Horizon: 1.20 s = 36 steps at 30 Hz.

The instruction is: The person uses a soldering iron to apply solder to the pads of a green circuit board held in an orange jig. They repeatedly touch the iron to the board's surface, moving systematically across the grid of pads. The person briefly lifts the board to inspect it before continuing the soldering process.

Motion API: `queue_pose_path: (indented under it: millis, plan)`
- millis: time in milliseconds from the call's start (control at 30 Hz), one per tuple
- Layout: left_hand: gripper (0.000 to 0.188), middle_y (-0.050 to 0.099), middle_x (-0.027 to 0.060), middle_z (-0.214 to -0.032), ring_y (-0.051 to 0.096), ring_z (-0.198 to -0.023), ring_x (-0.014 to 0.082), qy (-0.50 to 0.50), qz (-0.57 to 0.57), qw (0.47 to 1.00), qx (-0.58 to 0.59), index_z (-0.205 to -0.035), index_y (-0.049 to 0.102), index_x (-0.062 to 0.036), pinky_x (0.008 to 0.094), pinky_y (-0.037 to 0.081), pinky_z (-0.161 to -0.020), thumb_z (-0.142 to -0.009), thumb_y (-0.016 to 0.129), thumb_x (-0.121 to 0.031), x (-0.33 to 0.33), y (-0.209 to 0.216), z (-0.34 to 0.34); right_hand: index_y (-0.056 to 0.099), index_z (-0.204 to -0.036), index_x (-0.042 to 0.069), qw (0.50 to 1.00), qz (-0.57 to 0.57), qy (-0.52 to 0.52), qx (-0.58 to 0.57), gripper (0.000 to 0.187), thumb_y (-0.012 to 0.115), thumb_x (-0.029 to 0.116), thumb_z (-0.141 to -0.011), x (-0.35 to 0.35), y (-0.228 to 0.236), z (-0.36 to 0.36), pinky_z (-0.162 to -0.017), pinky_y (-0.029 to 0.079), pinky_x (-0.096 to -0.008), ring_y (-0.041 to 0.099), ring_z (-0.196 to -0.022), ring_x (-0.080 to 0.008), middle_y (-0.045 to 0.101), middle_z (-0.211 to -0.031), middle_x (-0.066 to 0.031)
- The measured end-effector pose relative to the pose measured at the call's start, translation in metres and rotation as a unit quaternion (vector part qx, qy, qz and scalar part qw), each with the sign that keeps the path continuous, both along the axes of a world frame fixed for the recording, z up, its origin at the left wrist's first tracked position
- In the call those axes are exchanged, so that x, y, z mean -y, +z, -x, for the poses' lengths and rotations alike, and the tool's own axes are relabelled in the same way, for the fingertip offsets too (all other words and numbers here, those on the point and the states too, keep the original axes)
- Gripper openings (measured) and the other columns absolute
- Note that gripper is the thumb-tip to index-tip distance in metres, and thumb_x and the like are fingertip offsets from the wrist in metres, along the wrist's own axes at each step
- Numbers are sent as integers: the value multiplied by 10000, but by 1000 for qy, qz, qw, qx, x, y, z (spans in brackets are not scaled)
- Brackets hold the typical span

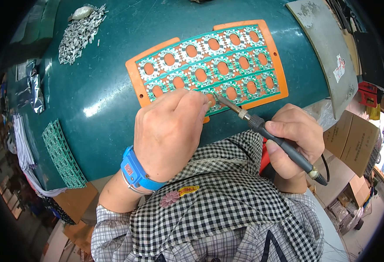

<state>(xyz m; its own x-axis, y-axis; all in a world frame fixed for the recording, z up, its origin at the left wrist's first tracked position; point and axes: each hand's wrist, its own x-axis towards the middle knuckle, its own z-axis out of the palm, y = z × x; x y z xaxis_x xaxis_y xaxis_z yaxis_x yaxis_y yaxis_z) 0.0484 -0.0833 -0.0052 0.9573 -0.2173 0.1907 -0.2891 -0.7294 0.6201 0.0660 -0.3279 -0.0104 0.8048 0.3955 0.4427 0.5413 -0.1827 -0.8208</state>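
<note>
An orange carrier tray (134, 74) lies on the green table and holds a green circuit board panel (209, 61) of ring-shaped boards in three rows. My left hand (170, 131), with a blue wrist strap (135, 168), rests its curled fingertips on the panel's near edge; anything pinched in them is hidden. My right hand (294, 146) grips a black soldering iron (266, 131). The iron's metal tip touches the front row of boards right beside my left fingertips.
A heap of small grey metal parts (79, 35) lies at the far left of the table. A stack of green board panels (63, 153) sits at the left edge. A grey board (327, 48) leans at the right; cardboard boxes (353, 139) stand below it.
</note>
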Motion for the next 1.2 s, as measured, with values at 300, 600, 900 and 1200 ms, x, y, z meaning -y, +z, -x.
queue_pose_path:
  millis: [300,600,900,1200]
  plan:
    - [124,683,83,-742,682,-627,217,-30,6,999,8,-921,731,-33,322,514,-535,-823,770,33,4,3,2,720,-913,-54,998,-50,-44,-4,281,727,53,-653,16,1,6,-510,438,-334,586,-547,-229,628,-668,-109]
    - [140,660,89,-721,665,-617,239,-46,-17,997,57,-914,728,-29,342,511,-530,-802,800,13,13,-6,-5,722,-870,-56,999,-35,-29,-11,310,698,11,-568,17,-4,2,-495,448,-321,596,-535,-242,647,-671,-125]
    - [153,660,79,-743,665,-628,213,-49,-13,998,33,-882,716,-31,327,504,-532,-780,824,7,13,5,3,709,-895,-69,1000,0,-19,-9,293,712,31,-620,20,2,5,-504,463,-333,609,-547,-254,644,-684,-142]
    - [136,628,44,-711,553,-570,112,0,34,999,11,-871,704,-10,255,406,-514,-802,811,36,-15,22,12,704,-962,-62,999,-30,5,-15,304,722,20,-670,16,5,2,-515,452,-337,600,-562,-245,653,-726,-122]
